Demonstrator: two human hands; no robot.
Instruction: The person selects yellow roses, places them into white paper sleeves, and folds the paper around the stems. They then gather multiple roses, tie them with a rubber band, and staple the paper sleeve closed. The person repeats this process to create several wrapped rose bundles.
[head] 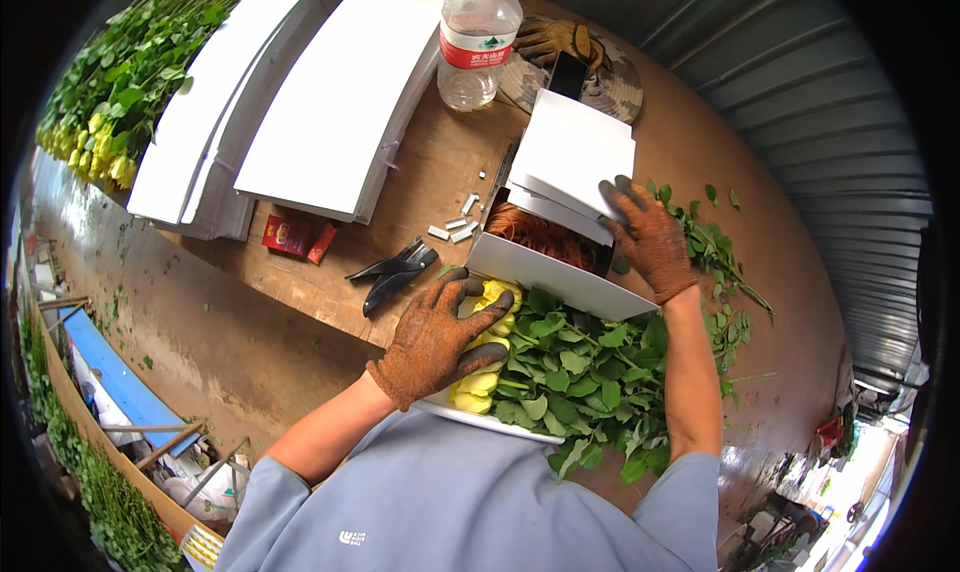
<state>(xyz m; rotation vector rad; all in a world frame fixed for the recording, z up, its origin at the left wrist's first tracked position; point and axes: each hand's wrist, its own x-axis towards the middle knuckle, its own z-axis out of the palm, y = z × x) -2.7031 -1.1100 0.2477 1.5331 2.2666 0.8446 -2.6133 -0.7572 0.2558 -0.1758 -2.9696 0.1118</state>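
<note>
My left hand (439,339), in an orange-brown glove with dark fingertips, rests over a row of yellow rose heads (474,392), its thumb and fingers spread. The leafy green stems (577,362) stretch right from the blooms, over a white sheet (517,428) at the table's front edge. My right hand (651,242), gloved alike, touches the right edge of a stack of small white sheets (574,141), fingers apart. This stack sits on an open holder with a white front panel (559,276). Inside the holder lies a bundle of reddish-brown strands (544,234).
A black stapler (394,272), staple strips (454,227) and a red box (289,234) lie on the wooden table (322,287). Behind stand white board stacks (337,84), a water bottle (478,47), and a camouflage hat (619,84) with gloves and a phone. More yellow roses (97,152) lie far left.
</note>
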